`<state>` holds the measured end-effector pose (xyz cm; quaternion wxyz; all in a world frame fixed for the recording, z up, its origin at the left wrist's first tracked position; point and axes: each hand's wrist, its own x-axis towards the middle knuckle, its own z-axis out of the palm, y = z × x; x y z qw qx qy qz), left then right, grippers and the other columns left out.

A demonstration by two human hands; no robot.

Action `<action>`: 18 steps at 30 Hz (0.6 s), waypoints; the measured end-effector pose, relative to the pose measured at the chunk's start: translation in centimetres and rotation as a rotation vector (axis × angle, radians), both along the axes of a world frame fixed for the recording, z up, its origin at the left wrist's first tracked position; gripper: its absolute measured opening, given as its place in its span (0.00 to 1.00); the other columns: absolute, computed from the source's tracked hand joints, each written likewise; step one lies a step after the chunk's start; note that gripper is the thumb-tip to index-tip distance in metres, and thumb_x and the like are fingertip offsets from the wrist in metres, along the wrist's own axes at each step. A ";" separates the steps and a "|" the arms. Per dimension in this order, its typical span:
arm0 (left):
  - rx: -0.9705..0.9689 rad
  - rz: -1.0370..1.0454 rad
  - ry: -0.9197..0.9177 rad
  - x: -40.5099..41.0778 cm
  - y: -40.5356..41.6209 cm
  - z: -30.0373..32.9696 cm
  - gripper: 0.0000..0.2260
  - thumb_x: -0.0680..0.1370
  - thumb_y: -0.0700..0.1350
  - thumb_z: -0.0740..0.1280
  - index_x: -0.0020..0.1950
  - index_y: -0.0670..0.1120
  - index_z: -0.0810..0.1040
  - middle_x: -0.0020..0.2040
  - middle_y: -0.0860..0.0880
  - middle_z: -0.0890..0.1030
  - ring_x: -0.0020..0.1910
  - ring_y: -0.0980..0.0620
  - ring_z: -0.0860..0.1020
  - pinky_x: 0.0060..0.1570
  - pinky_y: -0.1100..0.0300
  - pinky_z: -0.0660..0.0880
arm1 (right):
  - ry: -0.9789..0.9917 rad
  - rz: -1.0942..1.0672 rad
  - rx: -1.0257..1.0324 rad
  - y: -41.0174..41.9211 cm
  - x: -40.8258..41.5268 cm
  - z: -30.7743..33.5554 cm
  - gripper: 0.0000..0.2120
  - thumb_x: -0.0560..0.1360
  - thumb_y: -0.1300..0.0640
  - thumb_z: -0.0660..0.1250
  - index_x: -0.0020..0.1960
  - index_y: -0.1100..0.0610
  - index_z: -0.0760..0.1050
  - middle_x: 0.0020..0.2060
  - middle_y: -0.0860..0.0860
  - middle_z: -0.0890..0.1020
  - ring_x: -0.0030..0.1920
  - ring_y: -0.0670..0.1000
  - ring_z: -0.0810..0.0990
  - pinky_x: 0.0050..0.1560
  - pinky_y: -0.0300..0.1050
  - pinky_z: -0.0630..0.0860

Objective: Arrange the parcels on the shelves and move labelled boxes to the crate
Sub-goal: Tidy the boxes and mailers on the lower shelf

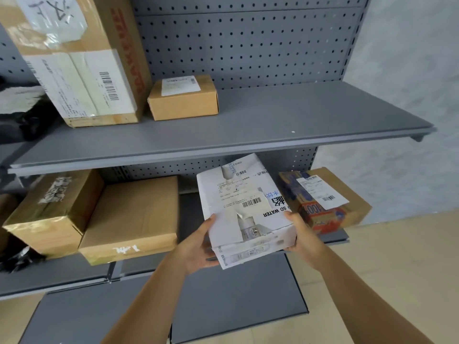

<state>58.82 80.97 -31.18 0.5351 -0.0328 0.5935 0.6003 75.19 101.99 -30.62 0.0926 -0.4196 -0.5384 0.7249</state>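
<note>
I hold a white box [244, 209] with a barcode label and torn paper in front of the middle shelf [188, 194]. My left hand [198, 247] grips its lower left corner, thumb up the side. My right hand [299, 232] grips its right edge. The box is tilted, its far end reaching toward the gap between the flat brown box [131, 214] and the printed labelled box [325, 197].
On the upper shelf [273, 125] stand a tall labelled carton [82, 58] and a small labelled brown box [183, 98]. A taped brown box [52, 212] sits at the middle shelf's left. Black bags [22, 112] lie at far left. The bottom shelf [223, 301] lies below my arms.
</note>
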 end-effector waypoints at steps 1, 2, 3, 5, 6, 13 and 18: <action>-0.019 0.007 0.013 0.3 0.2 0.1 0.26 0.72 0.65 0.69 0.63 0.50 0.78 0.59 0.42 0.83 0.59 0.40 0.81 0.63 0.40 0.74 | 0.010 0.019 -0.012 0.1 0.5 -0.1 0.15 0.72 0.41 0.69 0.56 0.46 0.80 0.57 0.51 0.84 0.58 0.56 0.81 0.62 0.62 0.76; -0.038 0.017 0.027 0.6 0.4 0.2 0.25 0.72 0.64 0.69 0.62 0.49 0.78 0.59 0.41 0.83 0.59 0.40 0.81 0.62 0.41 0.75 | 0.007 0.040 -0.021 0.1 0.9 -0.2 0.15 0.73 0.42 0.67 0.58 0.46 0.79 0.57 0.50 0.84 0.59 0.55 0.81 0.63 0.61 0.76; -0.051 0.027 0.037 0.8 0.6 0.3 0.24 0.72 0.63 0.70 0.61 0.48 0.78 0.59 0.41 0.82 0.58 0.40 0.81 0.60 0.42 0.76 | -0.014 0.030 -0.017 0.3 1.1 -0.6 0.16 0.73 0.42 0.67 0.59 0.46 0.79 0.58 0.51 0.84 0.60 0.55 0.80 0.64 0.61 0.75; -0.062 0.047 0.059 1.1 0.7 0.4 0.25 0.72 0.61 0.71 0.62 0.48 0.77 0.57 0.42 0.82 0.55 0.41 0.81 0.56 0.45 0.78 | -0.064 0.016 0.022 0.4 1.4 -0.9 0.15 0.73 0.43 0.66 0.57 0.48 0.78 0.59 0.53 0.82 0.60 0.56 0.79 0.66 0.61 0.73; -0.066 0.055 0.080 1.2 0.8 0.3 0.26 0.71 0.61 0.72 0.63 0.48 0.77 0.57 0.42 0.82 0.55 0.42 0.81 0.55 0.46 0.78 | -0.088 0.020 0.061 0.3 1.5 -0.9 0.12 0.75 0.45 0.65 0.54 0.48 0.77 0.59 0.53 0.81 0.59 0.57 0.79 0.66 0.60 0.72; -0.068 0.096 0.190 2.1 0.7 -0.7 0.22 0.73 0.59 0.71 0.63 0.51 0.77 0.57 0.46 0.82 0.58 0.42 0.79 0.63 0.42 0.74 | -0.080 0.070 0.182 1.0 1.6 -4.1 0.26 0.59 0.27 0.69 0.55 0.33 0.77 0.72 0.47 0.70 0.68 0.53 0.73 0.66 0.62 0.72; -0.063 0.095 0.224 2.1 -0.3 -1.4 0.22 0.74 0.58 0.71 0.64 0.50 0.76 0.58 0.46 0.83 0.57 0.44 0.81 0.62 0.42 0.75 | -0.084 0.128 0.224 -0.9 1.9 -2.0 0.25 0.68 0.33 0.66 0.61 0.43 0.73 0.61 0.48 0.80 0.61 0.51 0.77 0.67 0.56 0.71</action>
